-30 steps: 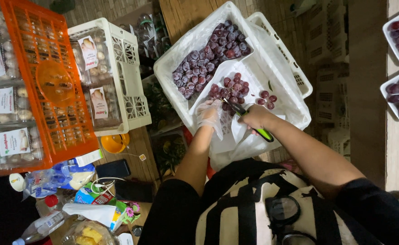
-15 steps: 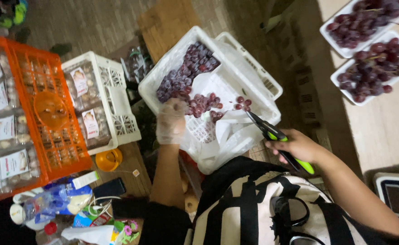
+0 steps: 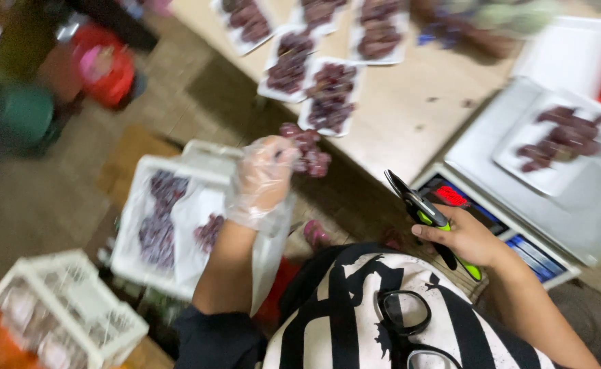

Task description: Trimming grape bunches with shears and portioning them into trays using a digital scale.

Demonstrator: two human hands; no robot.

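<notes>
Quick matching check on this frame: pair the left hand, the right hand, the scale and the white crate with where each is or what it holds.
Things:
1. left hand
2. right hand
3. scale
4. white crate

States:
A. carries a white tray of grapes
B. gloved, lifting a grape bunch
C. on the floor, lined with plastic, grapes inside
D. bare, holding scissors with green handles

Pairs: 1-B, 2-D, 3-A, 4-C

A light wooden table [image 3: 410, 102] stands over a brownish floor [image 3: 54, 184], with a red bucket [image 3: 109, 68] beside it.
</notes>
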